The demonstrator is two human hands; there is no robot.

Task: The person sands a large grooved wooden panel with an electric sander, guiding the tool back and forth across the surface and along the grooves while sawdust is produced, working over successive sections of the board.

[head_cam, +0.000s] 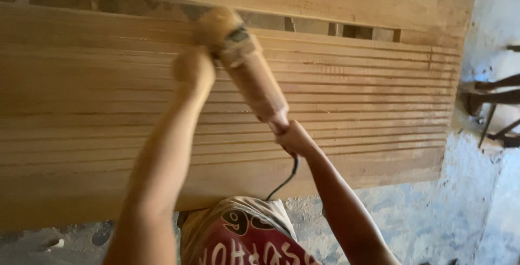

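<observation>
Left hand [193, 69] is gripping the front of a dust-coated power sander [246, 69], right hand [291, 136] is clutching its rear, pressing on far grooved wooden panel [368, 86]; black cord [286, 181] is hanging near.

Both hands [193, 70] grip a dusty power sander [246, 67] on grooved wooden panel [368, 91].

The wooden panel [352, 97] looks matt, with carved grooves; the power sander [246, 67] is coated with fine wood dust.
</observation>
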